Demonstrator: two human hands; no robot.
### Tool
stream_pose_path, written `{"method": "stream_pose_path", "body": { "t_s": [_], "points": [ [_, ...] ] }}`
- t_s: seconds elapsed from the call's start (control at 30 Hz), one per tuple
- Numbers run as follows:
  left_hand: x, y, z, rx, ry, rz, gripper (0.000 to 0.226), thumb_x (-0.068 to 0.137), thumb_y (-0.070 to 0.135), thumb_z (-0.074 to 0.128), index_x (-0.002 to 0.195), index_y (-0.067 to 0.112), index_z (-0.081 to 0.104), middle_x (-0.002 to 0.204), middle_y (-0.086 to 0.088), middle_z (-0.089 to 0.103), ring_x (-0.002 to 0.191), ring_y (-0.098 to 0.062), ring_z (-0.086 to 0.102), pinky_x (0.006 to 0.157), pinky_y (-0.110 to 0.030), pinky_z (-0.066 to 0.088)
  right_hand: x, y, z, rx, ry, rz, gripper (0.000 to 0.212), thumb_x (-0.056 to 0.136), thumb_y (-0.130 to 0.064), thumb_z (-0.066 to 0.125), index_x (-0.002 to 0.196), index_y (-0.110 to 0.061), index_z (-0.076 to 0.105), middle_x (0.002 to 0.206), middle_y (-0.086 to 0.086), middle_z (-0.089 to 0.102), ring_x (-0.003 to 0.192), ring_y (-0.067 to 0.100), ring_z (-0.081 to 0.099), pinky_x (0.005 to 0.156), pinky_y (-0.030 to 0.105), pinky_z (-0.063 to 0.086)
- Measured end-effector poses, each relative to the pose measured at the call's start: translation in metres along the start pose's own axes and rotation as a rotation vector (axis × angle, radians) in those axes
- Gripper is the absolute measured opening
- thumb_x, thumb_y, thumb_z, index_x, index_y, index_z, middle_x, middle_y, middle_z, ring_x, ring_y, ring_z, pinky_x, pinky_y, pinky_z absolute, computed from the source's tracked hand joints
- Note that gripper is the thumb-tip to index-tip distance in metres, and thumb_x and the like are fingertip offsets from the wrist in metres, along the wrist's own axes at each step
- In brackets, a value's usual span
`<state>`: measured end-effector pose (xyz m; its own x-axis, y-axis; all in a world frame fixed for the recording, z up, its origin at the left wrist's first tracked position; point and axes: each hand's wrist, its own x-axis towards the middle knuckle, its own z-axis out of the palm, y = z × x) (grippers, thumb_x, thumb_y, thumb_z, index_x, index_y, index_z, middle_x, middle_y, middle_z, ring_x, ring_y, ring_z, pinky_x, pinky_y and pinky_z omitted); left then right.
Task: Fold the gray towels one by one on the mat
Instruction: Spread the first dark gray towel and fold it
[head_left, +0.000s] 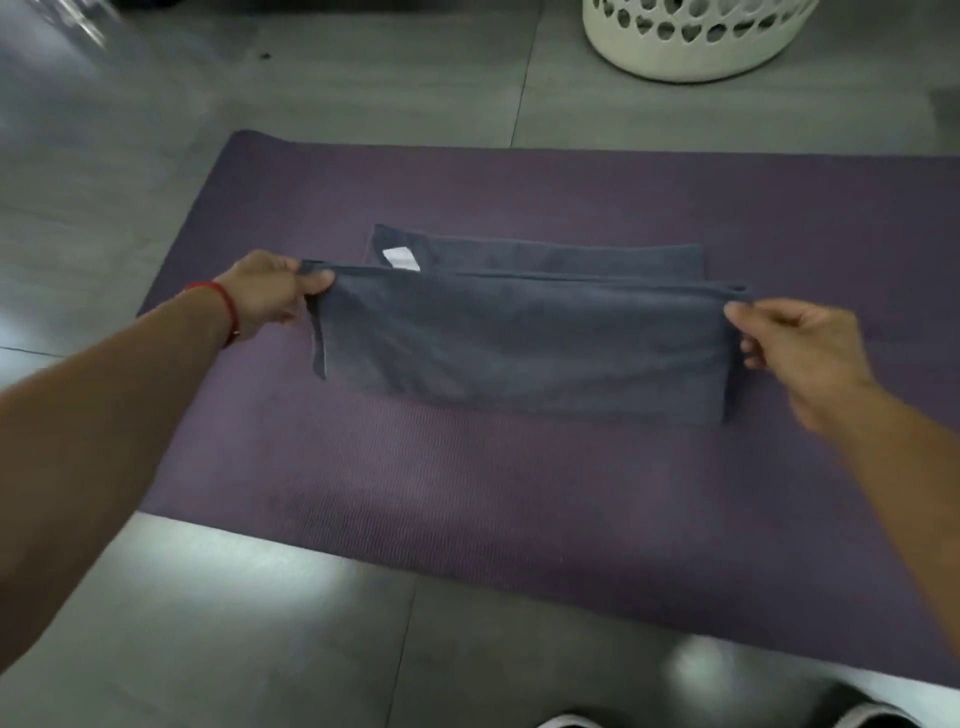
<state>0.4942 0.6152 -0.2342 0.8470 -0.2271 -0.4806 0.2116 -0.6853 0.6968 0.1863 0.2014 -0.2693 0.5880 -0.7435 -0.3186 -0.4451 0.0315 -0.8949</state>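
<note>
Covering gray tiled floor (311, 93), purple mat (415, 493), white basket (696, 47) beyond

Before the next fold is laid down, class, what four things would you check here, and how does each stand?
1. Left hand pinches its corner of the gray towel: ok.
2. Right hand pinches the opposite corner: ok.
3. Lifted top edge taut and level between the hands: ok.
4. Towel lies fully over the purple mat: ok.
5. Layers lined up underneath: cannot tell.
</note>
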Motion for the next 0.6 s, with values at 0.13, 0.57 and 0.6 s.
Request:
{"method": "stream_pose_path", "body": {
  "t_s": [0.13, 0.57, 0.6],
  "points": [
    [0.069, 0.018, 0.015, 0.016, 0.160, -0.019, 0.041, 0.089, 0.034, 0.073, 0.117, 0.005, 0.069, 0.113, -0.010, 0.068, 0.097, -0.026, 0.066, 0.077, -0.040, 0.057, 0.055, -0.014, 0.024, -0.117, 0.077, 0.003, 0.019, 0.092, -0.033, 0.071, 0.079, -0.019, 0.070, 0.087, 0.005, 0.069, 0.082, 0.021, 0.066, 0.072, 0.037, 0.060],
    [0.132, 0.006, 0.077, 0.421, 0.349, 0.055, 0.047, 0.102, 0.044, 0.049, 0.129, 0.007, 0.058, 0.134, -0.024, 0.058, 0.125, -0.045, 0.051, 0.107, -0.045, 0.039, 0.106, 0.012, 0.054, -0.676, 0.196, -0.093, 0.035, 0.100, -0.042, 0.049, 0.097, -0.013, 0.068, 0.101, 0.018, 0.070, 0.099, 0.042, 0.064, 0.083, 0.045, 0.052],
    [0.134, 0.009, 0.079, 0.441, 0.341, 0.051, 0.047, 0.102, 0.044, 0.049, 0.130, 0.006, 0.057, 0.135, -0.024, 0.057, 0.126, -0.045, 0.051, 0.107, -0.045, 0.039, 0.108, 0.012, 0.055, -0.712, 0.199, -0.094, 0.036, 0.100, -0.043, 0.048, 0.102, -0.014, 0.069, 0.105, 0.019, 0.069, 0.101, 0.043, 0.063, 0.083, 0.046, 0.051]
  ]
}}
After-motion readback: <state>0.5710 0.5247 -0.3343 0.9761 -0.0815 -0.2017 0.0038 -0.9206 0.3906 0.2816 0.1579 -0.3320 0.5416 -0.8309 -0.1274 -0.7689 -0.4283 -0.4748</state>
